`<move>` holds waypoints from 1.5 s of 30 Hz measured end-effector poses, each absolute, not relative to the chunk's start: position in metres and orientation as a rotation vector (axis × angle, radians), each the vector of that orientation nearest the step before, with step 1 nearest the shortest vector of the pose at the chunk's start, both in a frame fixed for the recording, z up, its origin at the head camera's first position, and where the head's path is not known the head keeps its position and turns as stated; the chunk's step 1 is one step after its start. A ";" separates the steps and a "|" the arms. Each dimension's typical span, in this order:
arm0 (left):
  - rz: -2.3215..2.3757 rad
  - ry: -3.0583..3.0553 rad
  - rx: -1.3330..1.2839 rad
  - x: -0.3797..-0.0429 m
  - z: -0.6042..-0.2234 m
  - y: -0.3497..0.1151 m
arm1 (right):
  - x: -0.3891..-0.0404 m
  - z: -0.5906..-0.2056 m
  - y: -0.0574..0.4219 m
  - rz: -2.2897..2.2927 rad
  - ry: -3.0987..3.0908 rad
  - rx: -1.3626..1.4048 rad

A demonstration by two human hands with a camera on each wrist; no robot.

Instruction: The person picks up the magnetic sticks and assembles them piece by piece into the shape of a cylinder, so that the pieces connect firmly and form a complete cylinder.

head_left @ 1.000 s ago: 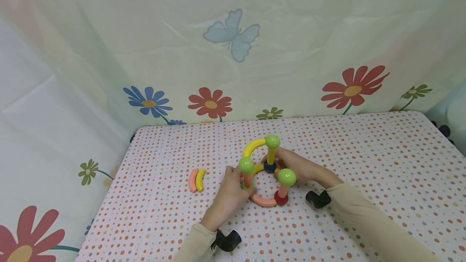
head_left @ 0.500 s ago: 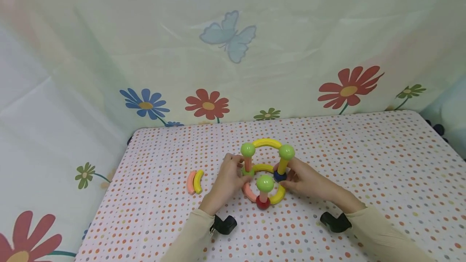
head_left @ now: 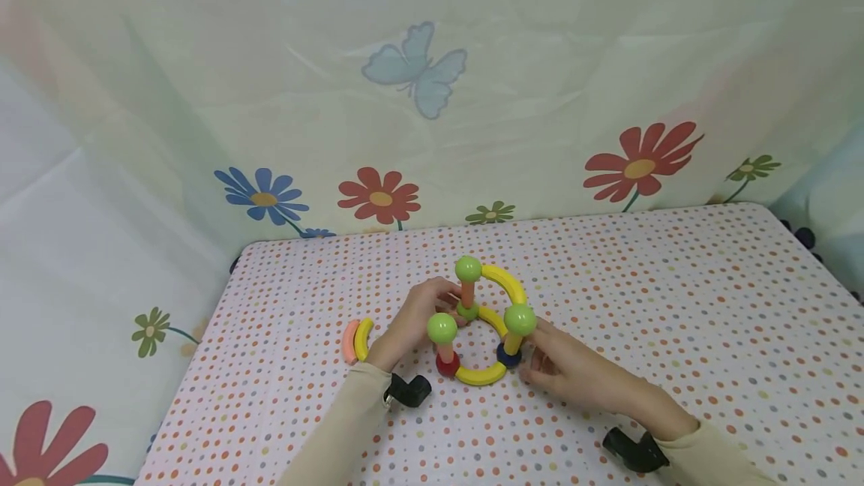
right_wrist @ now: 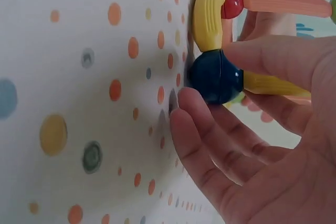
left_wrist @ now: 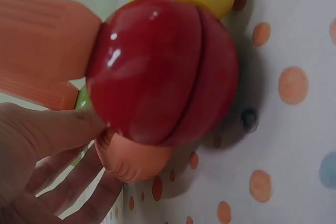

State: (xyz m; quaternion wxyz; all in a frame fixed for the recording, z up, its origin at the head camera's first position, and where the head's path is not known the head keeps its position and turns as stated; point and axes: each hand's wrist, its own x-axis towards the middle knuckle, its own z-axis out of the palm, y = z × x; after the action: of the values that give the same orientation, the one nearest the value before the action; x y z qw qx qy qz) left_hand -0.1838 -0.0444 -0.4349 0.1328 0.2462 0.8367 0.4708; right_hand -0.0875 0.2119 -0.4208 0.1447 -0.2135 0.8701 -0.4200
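Note:
A magnetic ball-and-stick frame stands on the table. Its base has a red ball [head_left: 448, 364], a blue ball [head_left: 509, 355] and a green ball [head_left: 467, 310], linked by curved sticks. On each base ball an upright stick carries a light green ball; a yellow curved stick [head_left: 502, 280] bridges two of these on top. My left hand [head_left: 421, 313] pinches the frame around the green base ball and orange upright. In the left wrist view the red ball hides part of that grip. With thumb and fingers, my right hand [right_wrist: 262, 129] holds the blue ball.
A loose pink curved stick [head_left: 349, 341] and a yellow curved stick [head_left: 363, 339] lie side by side, left of the left forearm. The dotted cloth covers the table [head_left: 641, 283], and a flowered curtain [head_left: 540, 96] hangs behind it.
The frame has turned clockwise as seen from above: the red ball went from front right to front left, the blue ball from the back to the right front. My right hand came nearer me.

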 end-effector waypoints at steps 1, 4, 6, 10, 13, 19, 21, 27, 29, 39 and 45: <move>1.355 2.429 0.713 -0.185 -0.435 -0.045 | -0.087 -0.421 0.213 -1.208 2.502 -0.617; 1.333 2.438 0.673 -0.185 -0.435 -0.045 | -0.090 -0.417 0.218 -1.216 2.500 -0.644; 1.322 2.452 0.656 -0.183 -0.435 -0.046 | -0.094 -0.411 0.223 -1.210 2.521 -0.657; 1.292 2.496 0.658 -0.176 -0.432 -0.052 | -0.108 -0.390 0.233 -1.207 2.629 -0.666; 1.278 2.553 0.629 -0.170 -0.426 -0.061 | -0.123 -0.368 0.238 -1.252 2.704 -0.671; 0.987 2.902 0.394 -0.158 -0.411 -0.088 | -0.148 -0.336 0.223 -1.351 2.723 -0.738; 0.846 2.977 0.282 -0.154 -0.409 -0.097 | -0.153 -0.331 0.214 -1.338 2.698 -0.800; 0.664 2.965 0.179 -0.144 -0.414 -0.112 | -0.161 -0.326 0.190 -1.259 2.641 -0.919; 0.657 2.955 0.187 -0.142 -0.415 -0.114 | -0.162 -0.327 0.186 -1.234 2.642 -0.920; 0.779 2.944 0.180 -0.141 -0.418 -0.112 | -0.168 -0.334 0.179 -1.202 2.679 -0.950; 0.883 2.898 0.184 -0.147 -0.418 -0.110 | -0.170 -0.338 0.177 -1.204 2.685 -0.921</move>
State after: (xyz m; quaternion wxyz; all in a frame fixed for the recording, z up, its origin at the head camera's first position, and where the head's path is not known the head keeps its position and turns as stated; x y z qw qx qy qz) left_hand -0.1473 -0.1099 -0.4181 0.0532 0.0607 0.9535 0.2905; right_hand -0.1697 0.1767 -0.3379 0.0293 -0.2986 0.8705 -0.3902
